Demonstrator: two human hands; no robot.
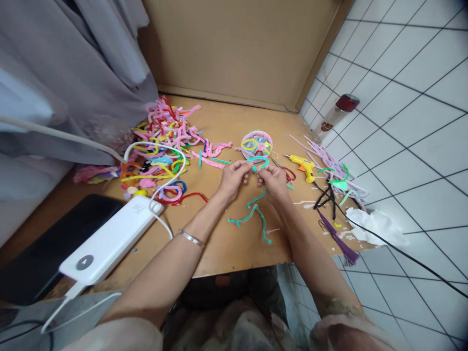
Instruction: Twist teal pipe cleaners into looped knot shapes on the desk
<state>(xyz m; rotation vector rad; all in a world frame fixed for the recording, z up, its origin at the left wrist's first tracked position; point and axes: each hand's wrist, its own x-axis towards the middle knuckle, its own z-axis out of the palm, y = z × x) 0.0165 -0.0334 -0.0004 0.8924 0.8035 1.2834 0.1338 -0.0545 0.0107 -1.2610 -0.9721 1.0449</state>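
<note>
- The left hand (236, 177) pinches one side of the teal strip (260, 158).
- The right hand (272, 179) pinches its other side.
- This curved strip is between both hands, near the round colourful disc (257, 144).

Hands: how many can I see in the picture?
2: the left hand and the right hand, close together over the table, both pinching the curved teal pipe cleaner.

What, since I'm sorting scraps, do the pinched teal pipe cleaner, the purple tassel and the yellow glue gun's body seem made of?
Teal pipe cleaner: probably fuzzy fibre over wire, matte; it forms a bent loop, though no wire shows.
Purple tassel: probably thread, perhaps silky; its end fans into fine strands.
Yellow glue gun body: probably hard plastic, smooth-looking, with even colour and a moulded shape.
</note>
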